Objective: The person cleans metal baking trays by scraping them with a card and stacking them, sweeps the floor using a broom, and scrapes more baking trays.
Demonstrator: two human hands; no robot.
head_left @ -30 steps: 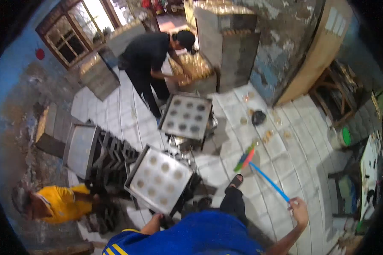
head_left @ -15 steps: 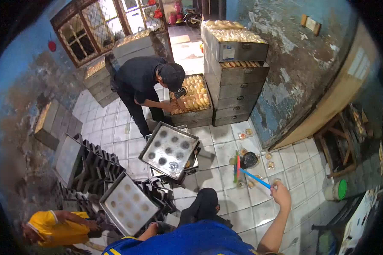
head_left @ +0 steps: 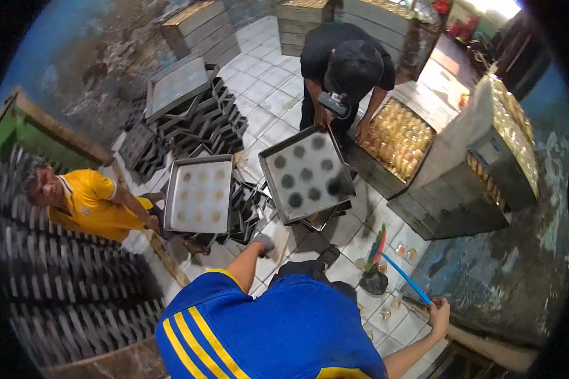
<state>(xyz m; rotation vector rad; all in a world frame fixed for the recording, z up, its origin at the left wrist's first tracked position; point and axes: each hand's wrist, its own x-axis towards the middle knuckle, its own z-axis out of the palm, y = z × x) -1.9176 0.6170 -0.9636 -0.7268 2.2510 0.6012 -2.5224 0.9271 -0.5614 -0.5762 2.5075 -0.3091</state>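
Note:
My right hand (head_left: 439,314) is closed around the end of the blue handle of a broom (head_left: 406,275). The broom's red and green head (head_left: 376,249) rests on the tiled floor, beside a black plastic bag (head_left: 374,283). Small clear-wrapped pieces (head_left: 395,302) lie scattered around it. My left hand (head_left: 265,245) is stretched forward, low over the floor near the stacked trays; something greyish shows at it, and its fingers are too blurred to make out. Ahead of it sits a square metal tray (head_left: 283,213) with dark round marks, tilted on other trays.
A co-worker in black (head_left: 348,63) bends over a metal box of wrapped bread (head_left: 417,177), one hand by the marked tray. A person in yellow (head_left: 88,202) is on the left beside another tray (head_left: 199,226). Tall metal boxes (head_left: 449,205) stand at right.
My view has swung to the right, and the room appears turned. My left hand has reached farther forward from my body. The broom stays in my right hand. The co-worker's hand has come to the marked tray.

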